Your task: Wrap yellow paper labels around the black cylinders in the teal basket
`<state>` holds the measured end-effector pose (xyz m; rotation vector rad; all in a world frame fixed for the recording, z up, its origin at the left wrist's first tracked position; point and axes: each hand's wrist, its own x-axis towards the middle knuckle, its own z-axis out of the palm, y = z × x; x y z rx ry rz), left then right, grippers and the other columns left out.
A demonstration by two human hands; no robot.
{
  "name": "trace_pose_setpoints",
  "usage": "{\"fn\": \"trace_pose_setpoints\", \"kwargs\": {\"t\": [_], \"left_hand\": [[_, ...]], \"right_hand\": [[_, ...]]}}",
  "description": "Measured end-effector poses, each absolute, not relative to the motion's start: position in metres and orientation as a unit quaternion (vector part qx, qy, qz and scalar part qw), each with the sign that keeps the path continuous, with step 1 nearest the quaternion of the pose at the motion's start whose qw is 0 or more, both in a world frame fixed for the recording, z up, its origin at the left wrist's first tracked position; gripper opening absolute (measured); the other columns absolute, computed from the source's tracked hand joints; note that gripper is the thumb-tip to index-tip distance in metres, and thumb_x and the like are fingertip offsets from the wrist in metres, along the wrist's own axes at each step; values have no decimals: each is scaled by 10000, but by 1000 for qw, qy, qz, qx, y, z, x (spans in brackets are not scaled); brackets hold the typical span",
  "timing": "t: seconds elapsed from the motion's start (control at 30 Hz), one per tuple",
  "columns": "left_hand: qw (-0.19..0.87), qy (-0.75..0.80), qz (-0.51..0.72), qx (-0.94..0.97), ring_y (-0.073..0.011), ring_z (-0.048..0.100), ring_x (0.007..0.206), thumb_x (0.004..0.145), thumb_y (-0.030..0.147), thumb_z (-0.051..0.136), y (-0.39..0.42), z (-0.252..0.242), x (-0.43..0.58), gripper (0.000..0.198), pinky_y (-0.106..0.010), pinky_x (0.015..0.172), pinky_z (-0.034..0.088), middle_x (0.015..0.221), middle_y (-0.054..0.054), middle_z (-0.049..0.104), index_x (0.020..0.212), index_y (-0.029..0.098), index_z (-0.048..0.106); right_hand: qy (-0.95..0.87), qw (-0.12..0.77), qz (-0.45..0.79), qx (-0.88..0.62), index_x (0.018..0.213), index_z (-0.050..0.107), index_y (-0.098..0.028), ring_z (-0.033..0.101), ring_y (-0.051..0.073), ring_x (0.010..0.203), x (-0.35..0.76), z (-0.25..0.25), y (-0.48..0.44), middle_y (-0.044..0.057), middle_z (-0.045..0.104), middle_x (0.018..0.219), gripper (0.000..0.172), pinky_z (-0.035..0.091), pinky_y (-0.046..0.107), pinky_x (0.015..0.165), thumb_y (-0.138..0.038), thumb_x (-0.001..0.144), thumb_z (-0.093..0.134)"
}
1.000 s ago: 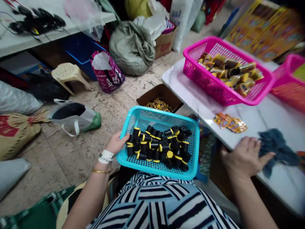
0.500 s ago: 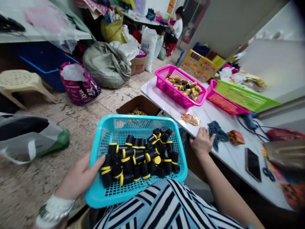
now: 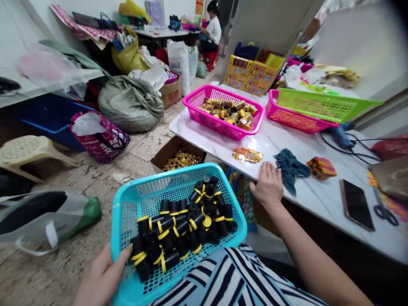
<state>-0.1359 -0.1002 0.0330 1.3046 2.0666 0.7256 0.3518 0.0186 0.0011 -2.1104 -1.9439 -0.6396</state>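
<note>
A turquoise plastic basket (image 3: 140,199) rests on my lap, holding several black cylinders with yellow bands (image 3: 181,225). My left hand (image 3: 102,276) grips the basket's near left rim, thumb inside against the cylinders. My right hand (image 3: 267,185) lies flat, fingers spread, on the front edge of the white marble table (image 3: 306,195). It holds nothing and sits just left of a dark blue cloth (image 3: 290,168) and below some yellow packets (image 3: 247,155).
On the table stand a pink basket of gold-wrapped cylinders (image 3: 223,108), a second pink basket under a green one (image 3: 318,106), a small box (image 3: 320,167), a phone (image 3: 357,204) and scissors. A cardboard box (image 3: 178,155), bags and a stool crowd the floor. Another person sits far back.
The view has lifted and swung right, showing more of the table. The turquoise basket has tilted and slid toward my left. My right hand stays on the table edge.
</note>
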Motion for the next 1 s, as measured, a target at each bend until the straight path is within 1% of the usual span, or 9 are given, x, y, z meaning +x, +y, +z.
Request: {"fn": "trace_pose_setpoints", "kwargs": {"t": [0.1, 0.2, 0.37, 0.53, 0.67, 0.83, 0.9, 0.97, 1.0], "left_hand": [[342, 786, 209, 470, -318, 720, 748, 636, 624, 622, -96, 14, -123, 430, -364, 662, 584, 742, -45, 770, 770, 232, 740], [397, 777, 233, 430, -321, 725, 797, 651, 618, 657, -88, 4, -100, 435, -394, 720, 594, 782, -56, 778, 804, 219, 738], [451, 778, 253, 357, -301, 731, 825, 678, 624, 691, -72, 9, -61, 526, -377, 711, 603, 857, -79, 785, 959, 182, 727], [406, 800, 269, 349, -276, 719, 917, 759, 671, 601, -51, 6, -43, 614, -350, 777, 591, 966, -84, 774, 1112, 171, 657], [350, 812, 278, 375, -290, 693, 1000, 769, 693, 568, -38, 2, -45, 711, -354, 824, 582, 1071, -95, 748, 1248, 167, 587], [323, 792, 345, 386, -279, 633, 1159, 724, 617, 659, -32, 16, -48, 960, -334, 894, 554, 1331, -145, 625, 1513, 199, 306], [305, 797, 314, 415, -255, 684, 1015, 727, 597, 663, -33, 22, -48, 948, -307, 796, 561, 1194, -121, 693, 1517, 215, 306], [285, 808, 227, 463, -215, 676, 709, 768, 593, 615, -38, 23, -51, 754, -267, 609, 516, 798, -38, 718, 1406, 213, 487], [280, 811, 184, 480, -194, 617, 576, 795, 593, 575, -40, 22, -52, 630, -254, 533, 464, 610, 6, 635, 1294, 207, 591]], "right_hand": [[-670, 104, -199, -708, 1479, 220, 105, 407, 430, 1380, 352, 6, 17, 355, 410, 1468, 861, 284, 587, 1135, -340, 824, 556], [-693, 113, -177, -689, 1505, 195, 70, 392, 426, 1393, 354, 9, 14, 333, 398, 1489, 874, 285, 600, 1138, -329, 823, 569], [-717, 152, -156, -662, 1529, 223, 0, 387, 413, 1409, 358, 11, 8, 277, 419, 1505, 833, 278, 613, 1150, -300, 825, 551], [-715, 180, -147, -659, 1527, 267, -45, 374, 392, 1428, 357, 15, 8, 231, 443, 1506, 775, 289, 600, 1158, -287, 845, 544], [-720, 203, -127, -651, 1506, 326, -92, 357, 392, 1437, 358, 23, 6, 211, 479, 1486, 763, 277, 615, 1159, -360, 848, 603], [-702, 244, -84, -664, 1376, 515, -187, 363, 381, 1437, 364, 41, 13, 166, 467, 1504, 512, 317, 637, 1124, -338, 890, 569], [-701, 245, -104, -662, 1309, 570, -189, 345, 371, 1449, 362, 45, 21, 160, 475, 1497, 433, 308, 632, 1130, -325, 898, 564], [-709, 239, -120, -653, 1290, 584, -177, 300, 367, 1470, 357, 44, 30, 159, 460, 1509, 422, 289, 622, 1144, -335, 899, 568], [-717, 235, -122, -645, 1296, 582, -172, 277, 368, 1479, 354, 43, 35, 156, 444, 1522, 431, 280, 619, 1151, -337, 898, 571]]}}
